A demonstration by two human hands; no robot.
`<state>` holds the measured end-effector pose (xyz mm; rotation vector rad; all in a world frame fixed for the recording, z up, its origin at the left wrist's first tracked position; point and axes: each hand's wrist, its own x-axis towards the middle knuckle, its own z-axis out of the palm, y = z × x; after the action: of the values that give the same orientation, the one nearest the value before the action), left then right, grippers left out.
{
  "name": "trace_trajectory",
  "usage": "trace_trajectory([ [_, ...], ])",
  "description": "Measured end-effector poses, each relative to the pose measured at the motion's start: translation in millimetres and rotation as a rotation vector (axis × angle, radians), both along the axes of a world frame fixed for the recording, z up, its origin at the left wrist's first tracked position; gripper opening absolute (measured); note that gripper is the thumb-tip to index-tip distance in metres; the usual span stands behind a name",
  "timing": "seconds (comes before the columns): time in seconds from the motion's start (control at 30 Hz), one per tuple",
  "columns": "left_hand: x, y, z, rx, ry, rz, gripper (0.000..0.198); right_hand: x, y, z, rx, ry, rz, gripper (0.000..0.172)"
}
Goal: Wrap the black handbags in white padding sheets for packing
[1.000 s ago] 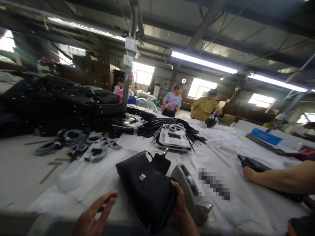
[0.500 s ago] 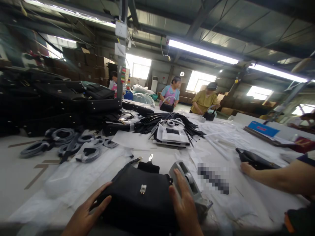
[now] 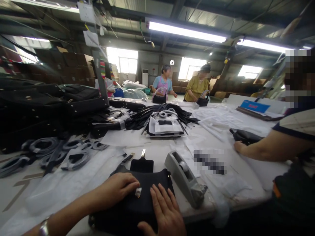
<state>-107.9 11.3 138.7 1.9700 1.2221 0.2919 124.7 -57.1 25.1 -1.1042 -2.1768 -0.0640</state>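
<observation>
A black handbag (image 3: 128, 216) lies at the table's near edge, its flap turned back away from me. On its front sits a small metal clasp (image 3: 138, 192) in a white wrapping. My left hand (image 3: 120, 188) rests on the bag from the left, fingers closed, with thumb and forefinger at the clasp. Flat on the bag's right part, fingers stretched, lies my right hand (image 3: 166, 209). The flap's black tab (image 3: 142, 165) with a gold-coloured metal end points away. Just right of the bag stands a grey tape dispenser (image 3: 185, 180).
Wrapped coiled straps (image 3: 43, 145) and stacked black bags (image 3: 83, 98) fill the left. Ahead are a bundle of black straps (image 3: 169, 109) and a paper-covered bag (image 3: 165, 127). At right, a co-worker's arm (image 3: 261, 149) reaches to a black bag (image 3: 246, 136). Two people stand across the table.
My left hand has moved from the bag's left side onto its front at the clasp. My right hand has gone from the right side to lying flat on it. The view has shifted right and down.
</observation>
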Motion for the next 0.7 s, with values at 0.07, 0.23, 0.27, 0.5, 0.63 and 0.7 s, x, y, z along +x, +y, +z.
trace_trajectory([
  [0.07,8,18,2.9,-0.118,0.049,-0.086,0.041,1,-1,-1.0,-0.009,0.02,0.022,0.106],
  [0.23,13,44,-3.7,-0.288,0.095,-0.185,0.03,3,-3,-5.4,-0.05,0.044,0.05,0.105],
  [0.27,14,47,-4.8,-0.313,0.087,-0.198,0.028,4,-3,-5.6,-0.061,0.048,0.054,0.105],
  [0.5,21,42,-4.7,-0.177,0.028,-0.152,0.018,4,-6,-0.8,-0.071,0.032,0.024,0.092],
  [0.63,17,12,3.6,0.097,-0.025,-0.094,0.013,-3,-5,2.6,-0.052,0.034,-0.089,0.079],
  [0.7,7,-8,10.8,0.165,-0.108,-0.051,0.019,-6,-4,5.6,-0.081,0.029,-0.139,0.074],
])
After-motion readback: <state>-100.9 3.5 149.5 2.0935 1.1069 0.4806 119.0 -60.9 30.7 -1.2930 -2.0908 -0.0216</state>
